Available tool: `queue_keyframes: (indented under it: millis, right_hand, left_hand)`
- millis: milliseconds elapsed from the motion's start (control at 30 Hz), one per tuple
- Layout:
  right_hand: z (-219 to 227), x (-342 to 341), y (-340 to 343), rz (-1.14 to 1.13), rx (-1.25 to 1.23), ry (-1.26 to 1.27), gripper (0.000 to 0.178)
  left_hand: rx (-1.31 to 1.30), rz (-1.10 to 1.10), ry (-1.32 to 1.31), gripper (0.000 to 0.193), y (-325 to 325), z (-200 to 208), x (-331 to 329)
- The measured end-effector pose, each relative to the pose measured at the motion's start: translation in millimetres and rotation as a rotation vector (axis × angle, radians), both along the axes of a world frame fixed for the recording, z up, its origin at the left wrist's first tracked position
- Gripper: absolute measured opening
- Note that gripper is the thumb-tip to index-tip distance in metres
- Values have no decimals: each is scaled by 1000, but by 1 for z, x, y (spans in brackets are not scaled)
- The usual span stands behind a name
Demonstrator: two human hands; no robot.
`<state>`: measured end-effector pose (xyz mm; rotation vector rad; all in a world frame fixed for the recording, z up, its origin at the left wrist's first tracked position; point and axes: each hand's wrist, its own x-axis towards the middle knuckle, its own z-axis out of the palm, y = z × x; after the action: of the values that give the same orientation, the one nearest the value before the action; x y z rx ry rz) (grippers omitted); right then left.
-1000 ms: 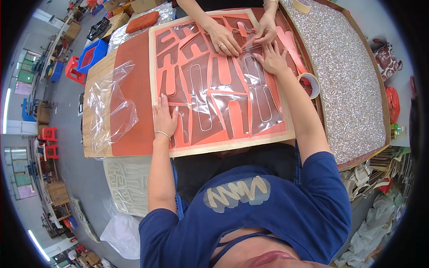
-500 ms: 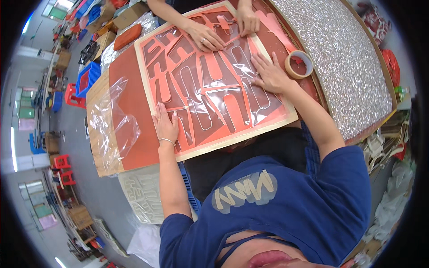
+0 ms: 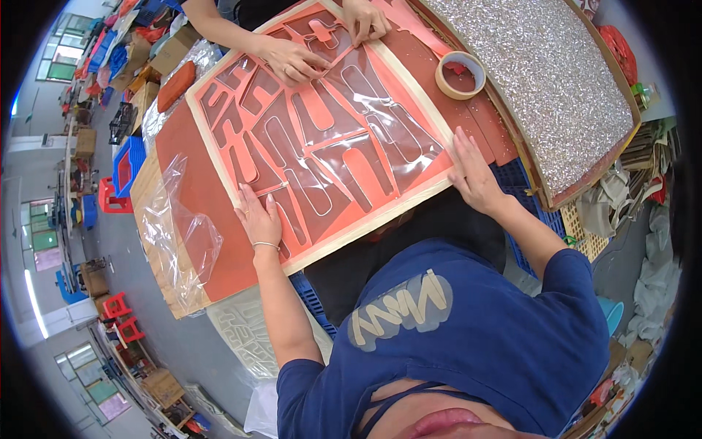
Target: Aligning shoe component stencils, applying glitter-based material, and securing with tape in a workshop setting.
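A pale-rimmed panel [image 3: 391, 214] lies tilted across the table, with coral cut-out pieces [image 3: 360, 172] under shiny clear film and brown gaps between them. My left hand [image 3: 259, 219] rests on its lower-left edge, fingers spread and stretched out. At the lower-right edge, my right hand [image 3: 475, 174] touches the rim with its fingers extended; its underside is hidden. Across the panel, a co-worker's one hand [image 3: 295, 61] presses on the film, while the other hand [image 3: 364, 20] pinches at a narrow coral strip near the far right edge.
A roll of tape [image 3: 460, 75] sits right of the panel. Beyond it stands a large glittery silver sheet [image 3: 537, 80] in a brown border. Crumpled clear plastic [image 3: 179, 230] lies over the board on the left. Blue baskets [image 3: 129, 167] and red stools [image 3: 115, 196] stand farther left.
My right hand has slid off the film to the panel's right edge. My left hand stays on the lower-left edge. The co-worker's hands keep working near the far side.
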<state>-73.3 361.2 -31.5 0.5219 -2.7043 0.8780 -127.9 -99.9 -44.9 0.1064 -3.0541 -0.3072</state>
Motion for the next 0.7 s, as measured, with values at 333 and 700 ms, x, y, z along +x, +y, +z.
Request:
queue_keyframes:
  millis: [333, 700]
  right_hand:
    - [23, -18, -1, -367, -157, -457, 41]
    - [21, -12, -3, -355, -349, -352, 22]
  left_hand:
    - [778, 47, 55, 63, -12, 3, -2]
    - [826, -110, 64, 32, 101, 41, 24]
